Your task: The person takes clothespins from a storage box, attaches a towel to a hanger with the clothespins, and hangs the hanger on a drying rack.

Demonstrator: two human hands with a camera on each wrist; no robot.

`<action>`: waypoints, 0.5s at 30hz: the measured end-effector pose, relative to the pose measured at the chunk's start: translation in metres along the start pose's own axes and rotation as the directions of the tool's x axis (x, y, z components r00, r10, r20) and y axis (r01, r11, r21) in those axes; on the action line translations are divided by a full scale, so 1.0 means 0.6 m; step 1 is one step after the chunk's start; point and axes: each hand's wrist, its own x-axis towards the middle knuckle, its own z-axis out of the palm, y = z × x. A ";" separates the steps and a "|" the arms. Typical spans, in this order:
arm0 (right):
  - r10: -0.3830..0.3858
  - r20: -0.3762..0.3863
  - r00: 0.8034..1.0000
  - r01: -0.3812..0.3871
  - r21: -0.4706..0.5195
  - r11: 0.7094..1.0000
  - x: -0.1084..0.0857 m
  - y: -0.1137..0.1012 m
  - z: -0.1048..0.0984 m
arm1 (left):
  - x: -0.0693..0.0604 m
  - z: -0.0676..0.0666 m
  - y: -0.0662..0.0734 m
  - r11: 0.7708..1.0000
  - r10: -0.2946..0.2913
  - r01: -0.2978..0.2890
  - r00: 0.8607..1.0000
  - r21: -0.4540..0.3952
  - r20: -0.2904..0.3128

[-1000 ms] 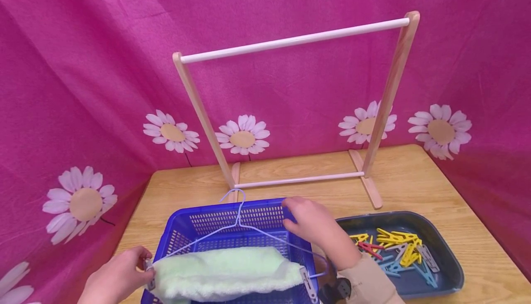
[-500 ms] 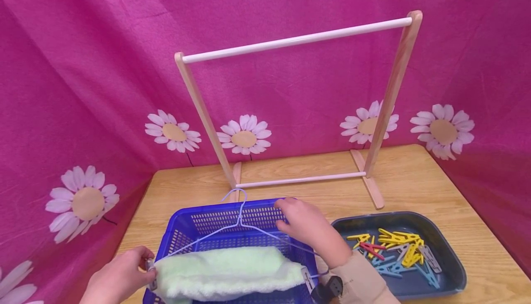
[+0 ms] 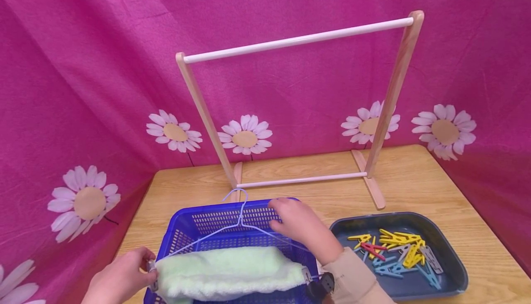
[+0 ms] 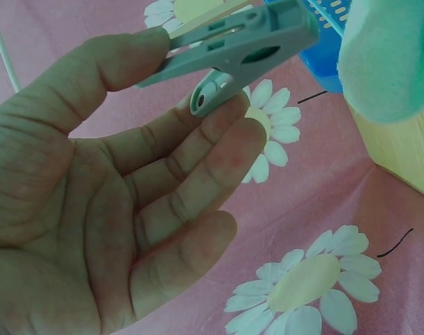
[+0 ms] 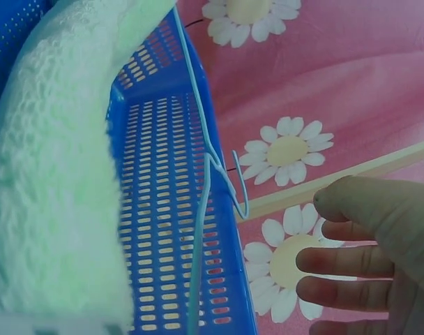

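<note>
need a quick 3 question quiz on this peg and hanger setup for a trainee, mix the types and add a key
1. Multiple choice: what colour is the peg in the left hand?
A) red
B) grey
C) yellow

2. True or false: the hanger is off the top bar of the rack.

3. Short answer: where do the loose pegs lie?

Key
1: B
2: true
3: in the dark tray, to the right of the blue basket
</note>
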 end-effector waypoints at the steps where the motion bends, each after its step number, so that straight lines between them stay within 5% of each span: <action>1: -0.002 0.003 1.000 0.002 0.001 1.000 0.001 -0.001 0.001 | 0.000 0.000 0.001 1.000 -0.007 0.007 1.000 -0.002 0.003; 15: -0.013 0.051 0.999 0.010 0.047 0.999 0.013 -0.011 0.022 | -0.004 -0.001 0.001 1.000 -0.006 0.006 1.000 -0.003 0.003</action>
